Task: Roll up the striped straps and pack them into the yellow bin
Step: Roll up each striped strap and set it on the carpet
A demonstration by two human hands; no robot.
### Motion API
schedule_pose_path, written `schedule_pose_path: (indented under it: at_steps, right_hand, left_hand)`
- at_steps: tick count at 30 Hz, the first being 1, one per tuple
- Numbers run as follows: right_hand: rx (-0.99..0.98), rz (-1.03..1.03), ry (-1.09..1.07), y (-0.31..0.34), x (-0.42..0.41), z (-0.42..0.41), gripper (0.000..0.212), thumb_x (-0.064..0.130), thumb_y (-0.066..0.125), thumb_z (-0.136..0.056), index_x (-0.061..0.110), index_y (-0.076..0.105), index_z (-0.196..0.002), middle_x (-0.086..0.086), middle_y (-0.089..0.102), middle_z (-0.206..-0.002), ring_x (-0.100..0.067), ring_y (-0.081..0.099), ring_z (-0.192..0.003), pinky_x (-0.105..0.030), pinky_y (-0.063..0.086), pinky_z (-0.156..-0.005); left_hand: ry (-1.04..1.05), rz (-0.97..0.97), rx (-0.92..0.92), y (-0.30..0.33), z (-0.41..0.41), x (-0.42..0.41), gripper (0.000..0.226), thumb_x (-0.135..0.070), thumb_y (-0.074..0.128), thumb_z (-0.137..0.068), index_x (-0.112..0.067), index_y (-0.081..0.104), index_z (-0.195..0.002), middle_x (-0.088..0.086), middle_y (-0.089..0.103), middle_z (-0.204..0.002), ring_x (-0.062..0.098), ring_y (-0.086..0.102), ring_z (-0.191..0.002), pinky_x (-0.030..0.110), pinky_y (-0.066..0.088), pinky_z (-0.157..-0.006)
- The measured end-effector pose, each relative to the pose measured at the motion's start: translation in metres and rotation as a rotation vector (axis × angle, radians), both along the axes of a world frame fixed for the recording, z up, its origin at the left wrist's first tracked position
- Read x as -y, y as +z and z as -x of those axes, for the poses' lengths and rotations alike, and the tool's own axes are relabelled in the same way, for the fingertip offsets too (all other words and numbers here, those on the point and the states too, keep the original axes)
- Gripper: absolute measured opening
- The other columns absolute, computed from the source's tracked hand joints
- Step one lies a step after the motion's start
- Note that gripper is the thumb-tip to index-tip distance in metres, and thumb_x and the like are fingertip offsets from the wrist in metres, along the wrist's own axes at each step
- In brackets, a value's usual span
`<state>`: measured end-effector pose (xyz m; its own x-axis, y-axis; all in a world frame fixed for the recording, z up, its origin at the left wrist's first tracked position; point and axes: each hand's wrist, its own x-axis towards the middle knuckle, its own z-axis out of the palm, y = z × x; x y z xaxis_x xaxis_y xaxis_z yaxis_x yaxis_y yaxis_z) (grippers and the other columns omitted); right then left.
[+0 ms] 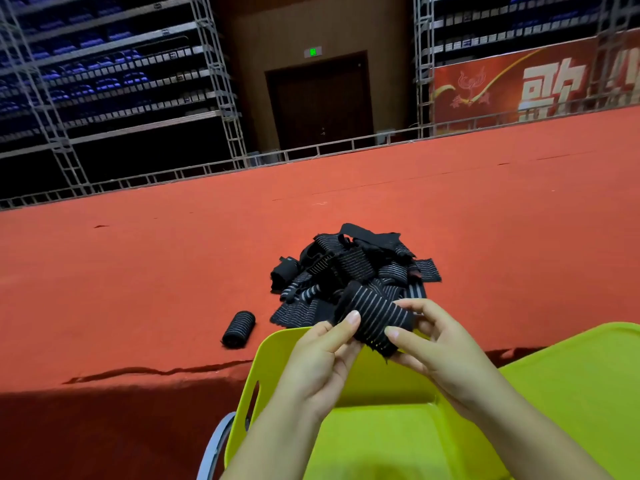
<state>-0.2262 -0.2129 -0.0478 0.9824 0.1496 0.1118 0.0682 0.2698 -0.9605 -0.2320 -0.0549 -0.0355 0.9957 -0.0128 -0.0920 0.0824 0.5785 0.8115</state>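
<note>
- A red carpeted platform (pixel 138 271) fills the middle of the view — its front edge drops into shadow just in front of the bin.
- Tiered stands with blue seats (pixel 86 64) rise at the back on both sides of a dark double door (pixel 320 102); over the door glows one small green sign (pixel 312 51), too small to read.
- One red banner (pixel 519 88) hangs at the right rear, with large white Chinese characters cut off by the frame edge; I cannot read them whole.
- One yellow bin (pixel 571 393) stands nearest the camera, with a slot handle in its left wall; no strap shows inside it.
- One loose pile of striped straps (pixel 349 268), black with thin pale lines, lies on the carpet just beyond the bin; the number in it cannot be counted.
- One strap (pixel 375 318) is held above the bin's far rim, partly wound into a roll.
- The left hand (pixel 322 365) pinches the roll's left end, thumb on top.
- The right hand (pixel 440 344) grips the right end, fingers curled round it — the two hands close together.
- One finished roll (pixel 239 329) lies alone on the carpet, left of the pile and apart from it.
</note>
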Motion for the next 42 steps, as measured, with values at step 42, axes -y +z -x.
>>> schedule_pose_path:
  at_steps: [42]
  right_hand:
    - [-0.175, 0.503, 0.313, -0.008, -0.086, -0.096, 0.018, 0.022, 0.066, -0.087, 0.020, 0.061, -0.104, -0.009, 0.070, -0.096, -0.012, 0.071, -0.078, -0.037, 0.059, -0.078]
  left_hand:
    - [0.447, -1.076, -0.513, -0.111, -0.196, -0.309, 0.024, -0.009, 0.067, -0.084, -0.004, 0.051, -0.101, 0.020, 0.064, -0.092, 0.029, 0.062, -0.077, 0.042, 0.053, -0.073]
